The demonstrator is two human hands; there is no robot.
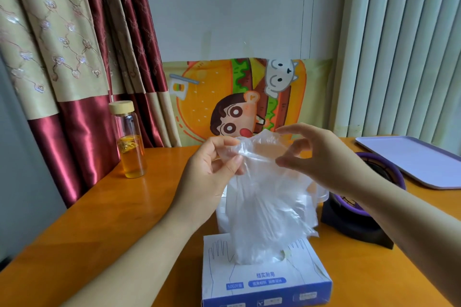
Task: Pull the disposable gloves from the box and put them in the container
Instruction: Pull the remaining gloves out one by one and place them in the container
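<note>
So we've got the gloves (264, 207), thin crinkly clear film, bunched up and hanging from both hands down into the slot of the white-and-blue cardboard box (264, 281). Our left hand (212, 172) pinches the top edge between thumb and fingers, and our right hand (321, 157) grips the other side with curled fingers and thumb. A whitish container (222, 214) peeks out just behind the box, mostly hidden. It's all on a glossy orange wooden table (119, 207), with a glass bottle (131, 147) of amber liquid off to the left and a flat lilac tray (419, 159) far right.

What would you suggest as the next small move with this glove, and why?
Probably lift the glove a little higher, clear of the box. The left hand pinches its top edge and the right hand touches it too, but its lower end sits in the box's slot, so it cannot go into the white container behind.
</note>
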